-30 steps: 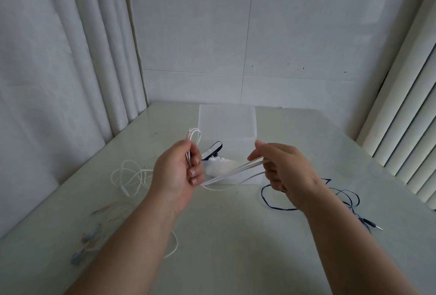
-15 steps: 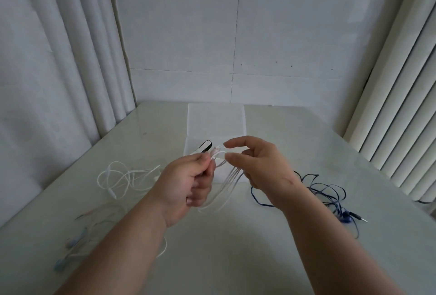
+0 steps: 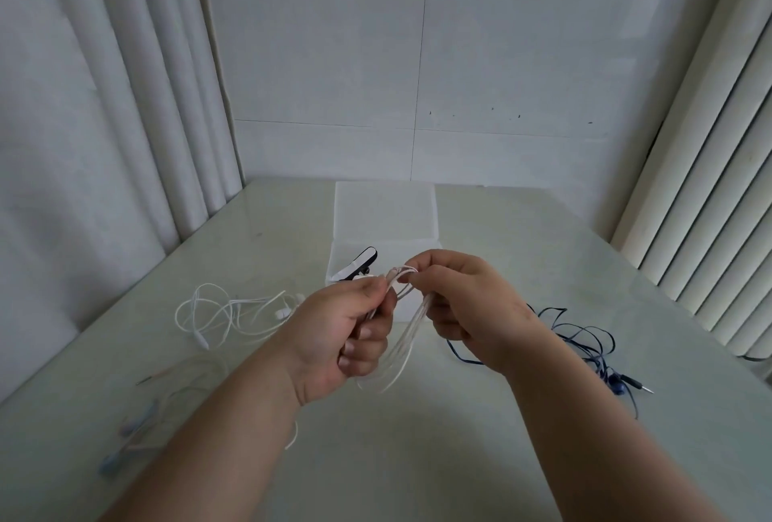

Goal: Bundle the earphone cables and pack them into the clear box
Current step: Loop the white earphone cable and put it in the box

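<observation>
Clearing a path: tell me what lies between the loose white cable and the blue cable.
Head view: the left hand and right hand holding a folded white bundle, the clear box behind them.

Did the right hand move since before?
Yes. Against the clear box, the right hand slid left, meeting the left hand at the white cable.

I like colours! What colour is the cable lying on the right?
The cable is dark blue; head view.

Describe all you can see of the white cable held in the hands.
The held cable is thin, white and glossy, like plastic, folded into several long loops. Its top bend is pinched by the left hand and the right hand; the loops hang down between them, over the table, before the box.
</observation>
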